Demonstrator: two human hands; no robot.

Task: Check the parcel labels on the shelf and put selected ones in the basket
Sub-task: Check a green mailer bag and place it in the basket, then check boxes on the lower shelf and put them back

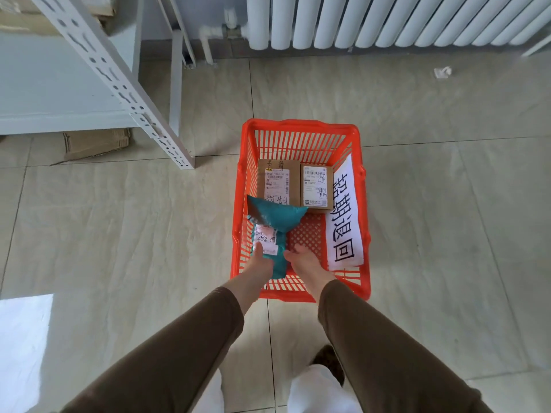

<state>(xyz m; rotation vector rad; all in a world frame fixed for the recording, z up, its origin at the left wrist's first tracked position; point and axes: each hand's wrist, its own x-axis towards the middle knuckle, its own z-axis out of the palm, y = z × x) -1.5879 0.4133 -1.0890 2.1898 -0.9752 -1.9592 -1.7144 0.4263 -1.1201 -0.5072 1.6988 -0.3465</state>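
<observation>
A red plastic basket stands on the tiled floor in front of me. Two brown cardboard parcels lie flat at its far end, a larger one on the left and a smaller one on the right, both with white labels up. A teal soft mailer bag with a white label hangs into the basket's near left part. My left hand grips its near end. My right hand is beside the bag with fingers relaxed and holds nothing.
A white paper sign with large black characters leans on the basket's right wall. The white metal shelf stands at the left, cardboard under it. A white radiator lines the far wall. A paper scrap lies on the floor.
</observation>
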